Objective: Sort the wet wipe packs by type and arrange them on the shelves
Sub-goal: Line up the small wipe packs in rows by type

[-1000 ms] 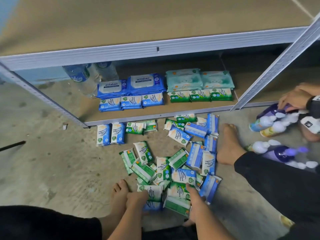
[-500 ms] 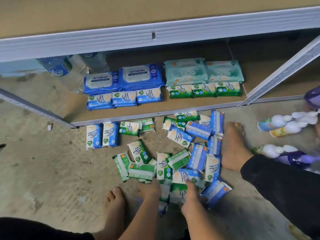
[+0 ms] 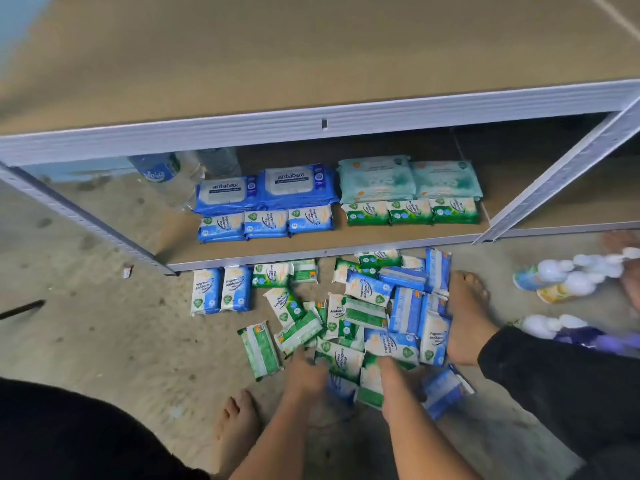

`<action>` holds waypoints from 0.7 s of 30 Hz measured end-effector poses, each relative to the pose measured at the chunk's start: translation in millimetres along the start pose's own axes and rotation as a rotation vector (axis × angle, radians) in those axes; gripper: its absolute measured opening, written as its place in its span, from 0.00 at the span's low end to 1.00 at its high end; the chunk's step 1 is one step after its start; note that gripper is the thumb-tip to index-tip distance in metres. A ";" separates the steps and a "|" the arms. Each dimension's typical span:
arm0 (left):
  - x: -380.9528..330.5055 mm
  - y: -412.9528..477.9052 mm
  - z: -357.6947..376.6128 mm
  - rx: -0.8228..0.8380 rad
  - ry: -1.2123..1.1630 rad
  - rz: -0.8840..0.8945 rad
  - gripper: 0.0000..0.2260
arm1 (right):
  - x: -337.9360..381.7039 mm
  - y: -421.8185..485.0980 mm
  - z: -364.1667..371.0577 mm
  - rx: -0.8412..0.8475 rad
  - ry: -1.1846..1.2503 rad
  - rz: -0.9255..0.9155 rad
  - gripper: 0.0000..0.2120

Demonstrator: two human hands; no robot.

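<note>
Small blue and green wet wipe packs lie in a loose pile [image 3: 374, 306] on the concrete floor in front of the shelf. My left hand [image 3: 304, 370] rests on the near edge of the pile with bent fingers; its grip is hidden. My right hand [image 3: 391, 375] curls round a green pack [image 3: 370, 389]. A blue pack [image 3: 341, 386] lies between my hands. On the lower shelf [image 3: 277, 252] stand large blue antabax packs [image 3: 266, 188], large teal packs [image 3: 408, 178], a row of small blue packs [image 3: 266, 223] and a row of small green packs [image 3: 412, 213].
Two blue packs [image 3: 221, 291] lie side by side at the shelf's edge. Water bottles [image 3: 169, 176] stand at the back left of the shelf. Another person's foot [image 3: 467, 317] and black-clad leg border the pile on the right, with spray bottles [image 3: 561, 275] beyond. My own foot [image 3: 239, 420] is nearby.
Both my hands have pushed further forward into the pile. The other person's hand has left the spray bottles at the right. The view has shifted.
</note>
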State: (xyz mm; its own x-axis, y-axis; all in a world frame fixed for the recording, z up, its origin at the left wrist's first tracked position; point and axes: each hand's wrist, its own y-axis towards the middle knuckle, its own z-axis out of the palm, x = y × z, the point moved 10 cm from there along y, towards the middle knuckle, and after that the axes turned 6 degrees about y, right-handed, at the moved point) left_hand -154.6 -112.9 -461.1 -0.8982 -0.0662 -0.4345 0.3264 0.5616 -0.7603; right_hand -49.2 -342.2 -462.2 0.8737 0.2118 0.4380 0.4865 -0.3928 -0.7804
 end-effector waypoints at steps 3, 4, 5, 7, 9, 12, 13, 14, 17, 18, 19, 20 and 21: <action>2.5 1.0 -34.0 -0.078 -0.050 0.056 0.23 | 2.9 -3.6 1.0 0.040 -0.049 -0.031 0.47; 3.2 1.9 -48.2 -0.113 -0.038 0.058 0.24 | 1.6 -5.0 4.2 0.073 -0.070 -0.028 0.50; 2.3 4.7 -61.8 -0.133 -0.019 0.048 0.28 | 0.4 -6.9 7.1 0.098 -0.094 -0.034 0.52; 5.5 21.3 -83.1 -0.173 0.071 0.012 0.34 | -3.4 -3.8 8.9 0.091 -0.120 -0.048 0.54; -5.6 15.9 -101.7 -0.171 0.108 0.000 0.33 | -10.2 0.2 3.3 0.031 -0.124 -0.019 0.56; -30.4 -4.5 -123.5 -0.167 0.043 -0.048 0.29 | -15.7 9.0 -4.0 -0.050 -0.130 -0.029 0.61; -29.5 4.6 -128.6 -0.192 0.032 -0.074 0.33 | -18.7 18.4 -3.8 -0.063 -0.106 -0.042 0.63; -16.8 31.2 -126.3 -0.200 0.082 -0.100 0.39 | -26.2 34.6 -3.6 -0.079 -0.078 -0.046 0.65; -10.1 95.3 -97.4 -0.168 0.223 -0.059 0.42 | -48.7 86.4 -0.2 -0.074 -0.050 -0.011 0.62; -15.5 98.4 -85.9 -0.129 0.257 -0.063 0.40 | -44.2 82.1 -2.6 -0.068 -0.066 -0.003 0.59; -26.5 96.0 -74.4 -0.115 0.262 -0.025 0.38 | -33.6 68.2 -6.1 -0.057 -0.074 0.002 0.57; -34.5 92.8 -62.1 -0.105 0.252 0.004 0.36 | -31.2 66.2 -7.8 -0.052 -0.081 0.013 0.56; -43.0 87.8 -49.3 -0.093 0.261 0.040 0.35 | -26.2 65.9 -8.8 -0.044 -0.072 0.004 0.57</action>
State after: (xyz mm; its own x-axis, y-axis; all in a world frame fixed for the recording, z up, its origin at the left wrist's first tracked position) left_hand -101.8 -20.1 -485.4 -0.9348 0.1655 -0.3144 0.3450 0.6338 -0.6923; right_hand -40.1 -381.6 -521.2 0.8746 0.2731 0.4006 0.4836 -0.4325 -0.7610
